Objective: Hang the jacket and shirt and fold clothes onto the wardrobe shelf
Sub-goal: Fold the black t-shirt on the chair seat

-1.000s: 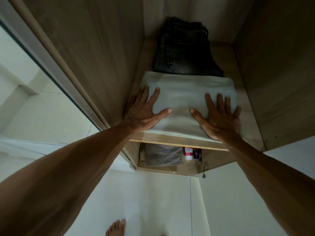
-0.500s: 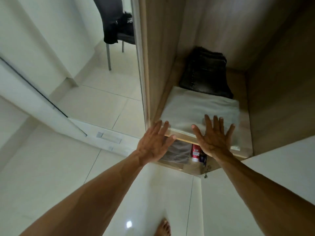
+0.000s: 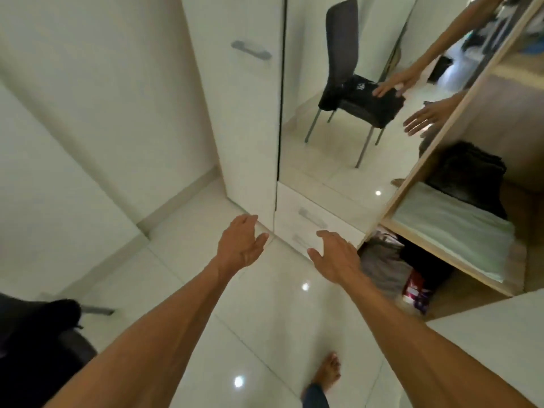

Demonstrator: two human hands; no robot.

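wardrobe shelf (image 3: 435,250): a pale wooden board inside the open wardrobe, at the right of the view.
pale folded garment (image 3: 453,234): lies flat on the wardrobe shelf, along its front edge.
dark folded garment (image 3: 468,175): on the wardrobe shelf behind the pale one, meeting its back edge; whether it overlaps it cannot be told.
left hand (image 3: 240,245): empty, fingers loosely extended and thumb apart, held in the air well to the left of the wardrobe shelf, touching nothing.
right hand (image 3: 335,257): empty, fingers relaxed and slightly bent, thumb out, in the air just left of the wardrobe shelf's front left corner, touching nothing.
grey cloth (image 3: 382,263): in the compartment under the wardrobe shelf, at its left.
red and white pack (image 3: 415,287): under the wardrobe shelf, just right of the grey cloth.
mirror panel (image 3: 323,178): upright, left of the wardrobe shelf; it reflects a dark chair (image 3: 344,39) with a black garment (image 3: 362,92) on its seat, and 2 reaching hands.
white drawers (image 3: 312,222): 2 fronts with handles, under the mirror panel, left of the wardrobe shelf.
bare foot (image 3: 328,371): on the glossy floor tiles (image 3: 265,319), in front of the wardrobe shelf and to its left.
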